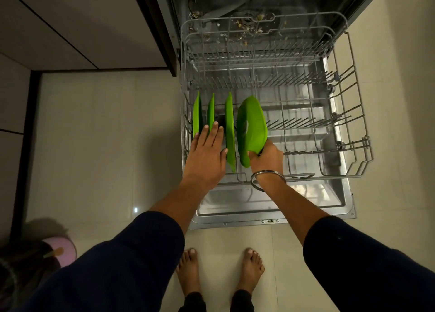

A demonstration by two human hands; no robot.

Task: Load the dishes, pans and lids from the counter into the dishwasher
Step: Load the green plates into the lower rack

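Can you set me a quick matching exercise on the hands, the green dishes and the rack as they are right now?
Things:
1. left hand
2. right hand
3. leftmost green plate
4. lower rack

States:
A. gripping the bottom edge of the green lid
B. pulled out over the open dishwasher door
C. fingers straight, resting on the standing plates
D. standing on edge at the rack's left side

Pairs: 1-C, 2-A, 3-D, 4-B

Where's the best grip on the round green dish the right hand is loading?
On its near lower rim, from the person's side, where the right hand pinches it now. The round green dish stands on edge in the lower rack, with a green plate close on its left.
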